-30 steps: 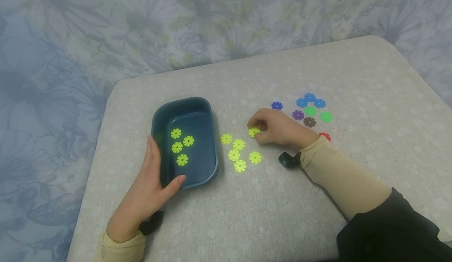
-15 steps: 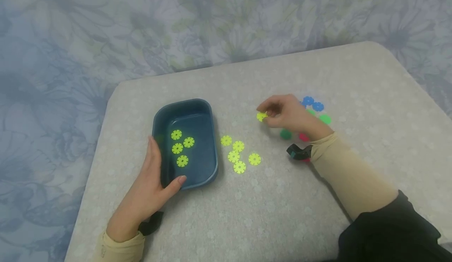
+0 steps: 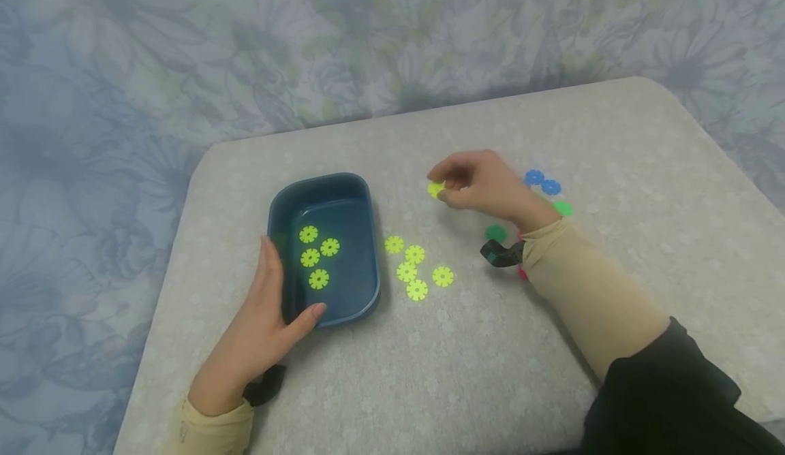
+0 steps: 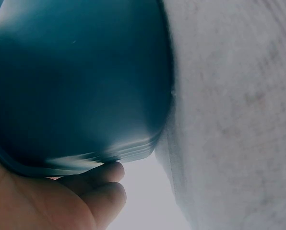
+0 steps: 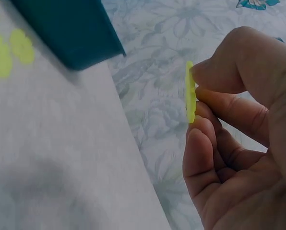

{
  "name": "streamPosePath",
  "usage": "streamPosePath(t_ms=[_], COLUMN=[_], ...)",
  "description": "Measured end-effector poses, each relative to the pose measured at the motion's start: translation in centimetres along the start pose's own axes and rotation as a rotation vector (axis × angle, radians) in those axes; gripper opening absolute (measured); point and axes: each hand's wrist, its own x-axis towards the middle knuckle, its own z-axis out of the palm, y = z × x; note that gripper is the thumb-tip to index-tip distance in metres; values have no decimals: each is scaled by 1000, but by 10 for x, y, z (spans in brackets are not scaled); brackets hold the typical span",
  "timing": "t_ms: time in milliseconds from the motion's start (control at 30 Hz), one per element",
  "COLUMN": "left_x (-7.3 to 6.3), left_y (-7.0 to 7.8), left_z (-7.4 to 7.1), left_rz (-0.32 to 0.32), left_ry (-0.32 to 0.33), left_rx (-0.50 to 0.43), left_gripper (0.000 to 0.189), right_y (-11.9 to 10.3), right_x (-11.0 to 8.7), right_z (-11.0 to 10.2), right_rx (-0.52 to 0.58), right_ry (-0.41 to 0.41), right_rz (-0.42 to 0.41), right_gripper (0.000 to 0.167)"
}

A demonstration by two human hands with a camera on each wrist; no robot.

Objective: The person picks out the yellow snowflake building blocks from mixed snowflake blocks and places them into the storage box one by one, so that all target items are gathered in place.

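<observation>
A yellow notched plastic disc is pinched between the thumb and fingertips of my right hand, raised over the table. The right wrist view shows this disc edge-on. My left hand grips the near left corner of a dark blue plastic tub. Its fingers lie along the outer left wall and its thumb lies at the near rim. Several yellow discs lie flat on the tub floor. On the table, right of the tub, more yellow discs lie in a loose group.
Blue discs and a green disc lie on the cloth-covered table beyond my right wrist. A darker green disc and partly hidden red ones sit under that arm. A flowered wall borders the table's back.
My right hand has lifted the yellow disc away from the table, going first right and back, then left. The left hand and tub have stayed in place.
</observation>
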Motion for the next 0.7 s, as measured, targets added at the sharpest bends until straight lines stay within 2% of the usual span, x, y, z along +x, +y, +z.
streamPosePath(t_ms=[233, 533, 700], left_x=[4, 11, 12], left_y=[2, 1, 1], left_z=[1, 6, 8], left_rz=[-11, -17, -26], left_ry=[-4, 0, -10], left_rx=[12, 7, -5], left_gripper=[120, 121, 121], right_y=[-23, -59, -74], right_x=[32, 78, 94], right_z=[19, 59, 78], right_rx=[33, 24, 52], right_ry=[-48, -91, -108], right_rz=[-44, -152, -163], right_gripper=[27, 28, 32])
